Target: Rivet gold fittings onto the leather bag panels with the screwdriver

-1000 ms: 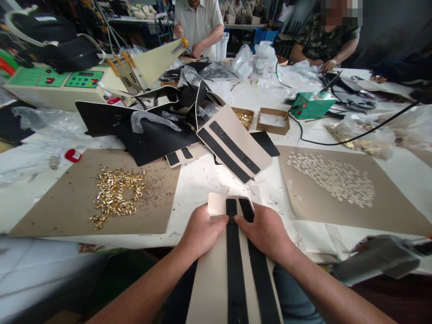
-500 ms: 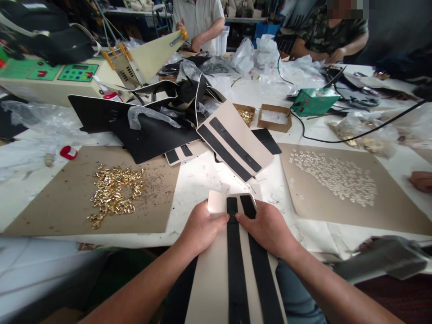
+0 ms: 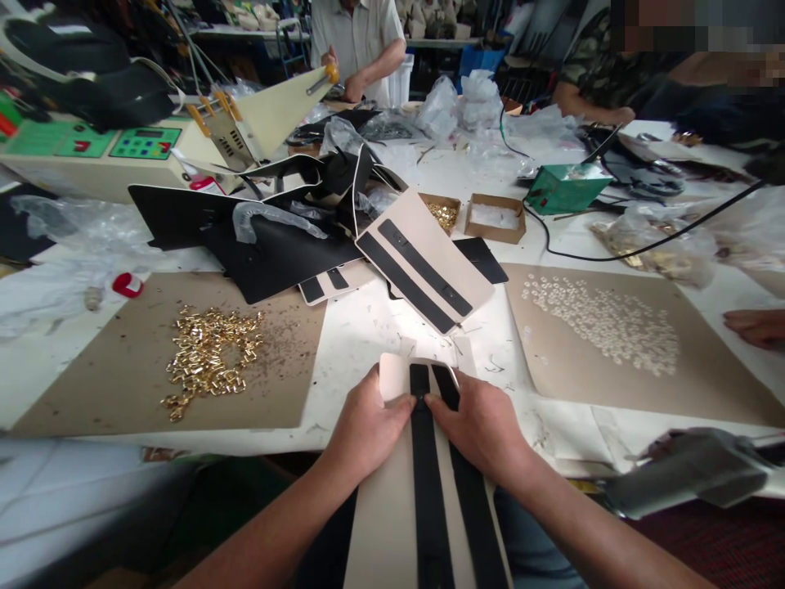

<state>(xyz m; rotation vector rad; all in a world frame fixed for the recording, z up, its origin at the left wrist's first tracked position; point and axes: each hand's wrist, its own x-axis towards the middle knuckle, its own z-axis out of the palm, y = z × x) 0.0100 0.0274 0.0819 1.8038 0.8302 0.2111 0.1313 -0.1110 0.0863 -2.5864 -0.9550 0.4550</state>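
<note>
Between my two hands is a beige panel (image 3: 383, 523) with two long black strips running down it. My left hand (image 3: 371, 421) grips its left edge, thumb on top beside the inner strip. From the other side my right hand (image 3: 484, 421) grips the panel, its thumb pressed near the same spot on that strip (image 3: 422, 433). Both thumb tips almost meet at a small dark fitting, mostly covered by them. My other fingers are hidden under the panel. Beyond it on the table lies a similar beige panel (image 3: 423, 237) with black strips, resting against black pieces (image 3: 275, 254).
Gold metal fittings (image 3: 212, 352) lie on a brown board at left; small pale rings (image 3: 607, 323) cover another at right. A green box (image 3: 567, 188) with a cable, small cartons (image 3: 495, 217) and a cream machine (image 3: 147, 151) stand behind. Other people work around the table; one hand (image 3: 757, 327) rests at right.
My hands and the panel stay nearly in place, thumbs still pressed at the fitting. The view has shifted slightly. At the back right, a person has moved an arm, and the hand at the right edge reaches further in.
</note>
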